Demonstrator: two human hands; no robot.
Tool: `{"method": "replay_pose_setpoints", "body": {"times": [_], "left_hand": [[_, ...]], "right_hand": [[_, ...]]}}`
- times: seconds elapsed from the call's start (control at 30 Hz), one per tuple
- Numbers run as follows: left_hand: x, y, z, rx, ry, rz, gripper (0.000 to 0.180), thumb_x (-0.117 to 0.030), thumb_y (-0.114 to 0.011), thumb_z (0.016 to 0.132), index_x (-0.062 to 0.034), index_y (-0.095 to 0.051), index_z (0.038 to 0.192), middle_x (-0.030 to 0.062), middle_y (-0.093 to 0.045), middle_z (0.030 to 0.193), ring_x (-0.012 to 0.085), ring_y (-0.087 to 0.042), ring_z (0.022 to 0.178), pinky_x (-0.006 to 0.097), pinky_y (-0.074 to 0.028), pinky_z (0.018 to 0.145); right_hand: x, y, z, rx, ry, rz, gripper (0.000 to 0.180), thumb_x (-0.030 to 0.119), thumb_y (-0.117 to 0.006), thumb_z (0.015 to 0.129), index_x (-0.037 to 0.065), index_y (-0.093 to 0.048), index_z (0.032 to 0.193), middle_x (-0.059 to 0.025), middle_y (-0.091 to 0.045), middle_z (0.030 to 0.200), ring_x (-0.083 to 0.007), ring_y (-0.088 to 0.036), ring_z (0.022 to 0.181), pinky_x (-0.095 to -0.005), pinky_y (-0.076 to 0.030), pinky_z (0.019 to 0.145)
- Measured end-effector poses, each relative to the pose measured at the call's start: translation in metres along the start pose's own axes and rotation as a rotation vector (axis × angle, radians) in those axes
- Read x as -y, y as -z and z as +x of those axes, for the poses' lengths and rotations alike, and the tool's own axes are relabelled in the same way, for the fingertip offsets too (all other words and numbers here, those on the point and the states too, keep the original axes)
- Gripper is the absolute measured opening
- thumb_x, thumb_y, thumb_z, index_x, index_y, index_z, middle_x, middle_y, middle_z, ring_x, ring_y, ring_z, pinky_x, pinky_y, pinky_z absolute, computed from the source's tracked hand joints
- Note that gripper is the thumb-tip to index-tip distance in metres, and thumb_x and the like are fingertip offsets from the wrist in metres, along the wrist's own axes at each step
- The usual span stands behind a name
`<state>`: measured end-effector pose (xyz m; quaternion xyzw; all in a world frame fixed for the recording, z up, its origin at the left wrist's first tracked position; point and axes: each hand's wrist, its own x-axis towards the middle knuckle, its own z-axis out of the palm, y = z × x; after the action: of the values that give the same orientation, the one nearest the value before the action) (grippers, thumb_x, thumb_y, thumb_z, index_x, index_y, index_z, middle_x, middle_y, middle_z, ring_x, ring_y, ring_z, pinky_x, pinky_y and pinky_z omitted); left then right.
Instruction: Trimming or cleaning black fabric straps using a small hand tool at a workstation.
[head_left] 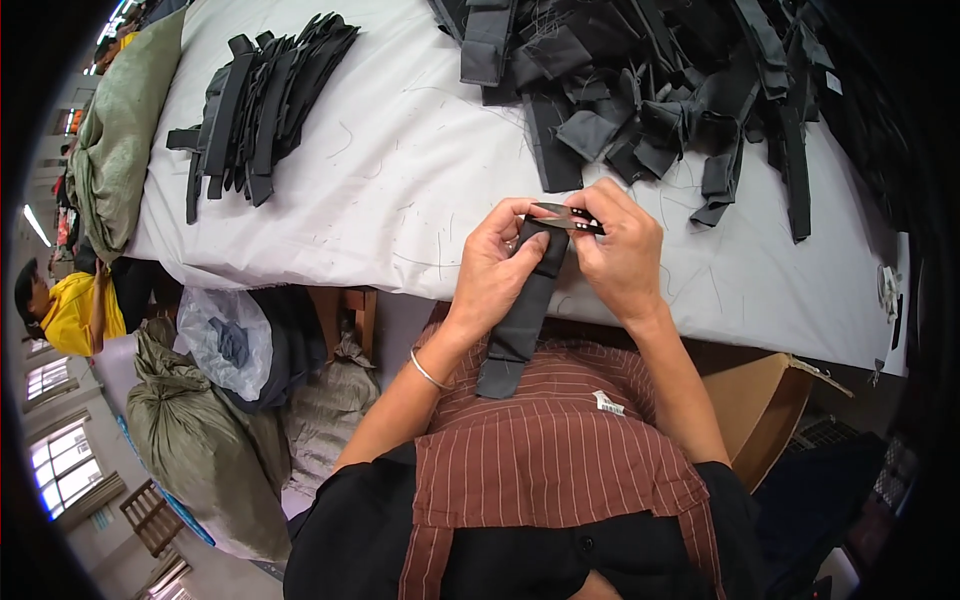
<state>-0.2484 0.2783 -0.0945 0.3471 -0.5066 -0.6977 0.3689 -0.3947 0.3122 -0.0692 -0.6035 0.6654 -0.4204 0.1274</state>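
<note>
My left hand (pixel 497 262) pinches the upper end of a dark grey fabric strip (pixel 522 325) between thumb and fingers. The strip hangs down over the table's front edge onto my striped brown apron (pixel 560 440). My right hand (pixel 622 245) is closed round a small pair of thread snips (pixel 572 222) with black handles. Their blades point left and lie across the strip's top end, close to my left fingertips. Whether the blades touch a thread is too small to tell.
A loose heap of dark strips (pixel 640 110) covers the table's far right. A neater stack of strips (pixel 262 110) lies at the far left. Loose threads are scattered over the white tabletop (pixel 400 130). Sacks (pixel 200 450), a cardboard box (pixel 755 410) and a person in yellow (pixel 75 310) are around.
</note>
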Motion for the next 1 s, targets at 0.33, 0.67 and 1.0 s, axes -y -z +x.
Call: {"method": "replay_pose_setpoints", "body": {"times": [0.33,0.67,1.0], "left_hand": [[0.009,0.004,-0.001,0.000,-0.074,-0.020,0.008,-0.004,-0.056,0.094,-0.0014,-0.055,0.101,0.0005,-0.062,0.090,0.0032,-0.056,0.079,0.018,-0.045,0.071],[0.012,0.000,-0.007,-0.122,-0.085,-0.267,0.008,-0.011,-0.054,0.097,-0.0027,-0.054,0.098,0.0086,-0.067,0.100,0.0060,-0.060,0.081,0.020,-0.050,0.070],[0.015,0.002,-0.007,-0.170,-0.042,-0.259,0.009,-0.012,-0.059,0.095,-0.0025,-0.058,0.097,-0.0004,-0.062,0.087,0.0026,-0.055,0.076,0.017,-0.046,0.066]], "right_hand": [[-0.002,-0.002,-0.003,0.041,-0.109,0.307,0.014,0.009,-0.069,0.075,0.008,-0.065,0.088,-0.0059,-0.064,0.082,-0.0212,-0.062,0.067,-0.0316,-0.047,0.060],[-0.008,0.012,-0.013,0.009,0.226,-0.194,0.014,0.017,-0.071,0.075,0.012,-0.067,0.088,0.0008,-0.060,0.076,-0.0196,-0.054,0.067,-0.0326,-0.038,0.060],[-0.004,0.010,-0.013,-0.006,0.275,-0.305,0.011,0.015,-0.071,0.075,0.013,-0.068,0.085,0.0007,-0.057,0.071,-0.0198,-0.051,0.065,-0.0320,-0.035,0.060]]}}
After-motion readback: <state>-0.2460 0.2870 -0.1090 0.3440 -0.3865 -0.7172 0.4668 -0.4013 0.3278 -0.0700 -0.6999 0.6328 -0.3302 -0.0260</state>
